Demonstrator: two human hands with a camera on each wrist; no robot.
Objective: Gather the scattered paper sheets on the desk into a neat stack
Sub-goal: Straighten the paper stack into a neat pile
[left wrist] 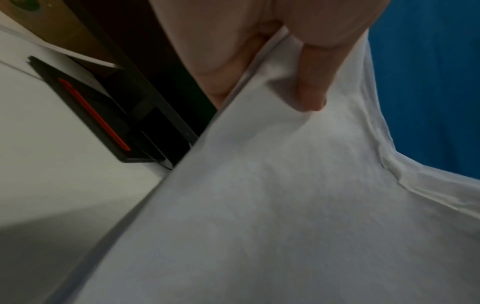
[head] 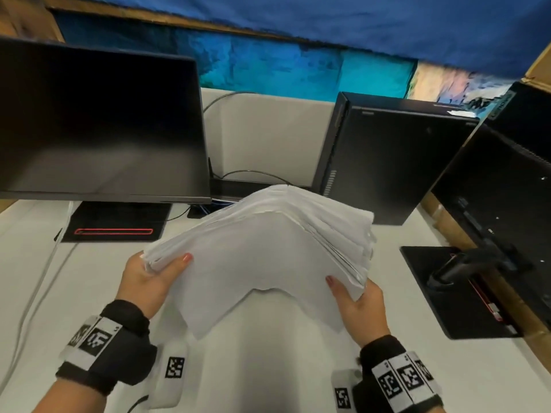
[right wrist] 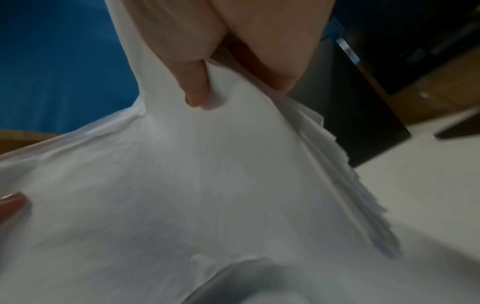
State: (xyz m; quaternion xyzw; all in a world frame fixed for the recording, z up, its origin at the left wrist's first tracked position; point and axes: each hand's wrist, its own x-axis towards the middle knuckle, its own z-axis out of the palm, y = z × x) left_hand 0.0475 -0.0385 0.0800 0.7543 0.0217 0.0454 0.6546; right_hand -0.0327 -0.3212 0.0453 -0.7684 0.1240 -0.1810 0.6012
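Note:
A thick stack of white paper sheets [head: 262, 251] is held up off the white desk [head: 268, 368], arched upward in the middle. My left hand [head: 155, 272] grips its left edge, thumb on top and fingers hidden beneath. My right hand [head: 354, 296] grips the right edge the same way. The sheets' right edges are fanned and uneven. The left wrist view shows my thumb [left wrist: 311, 86] pressing into the paper sheets [left wrist: 259, 205]. In the right wrist view my thumb [right wrist: 194, 86] dents the paper sheets [right wrist: 207, 185] close up.
A dark monitor [head: 98, 126] stands at the left on a black base with a red line [head: 114, 225]. A black computer tower [head: 387, 162] stands behind the stack. Another monitor and its stand [head: 477, 263] sit at the right. A white cable [head: 35, 287] runs along the desk's left.

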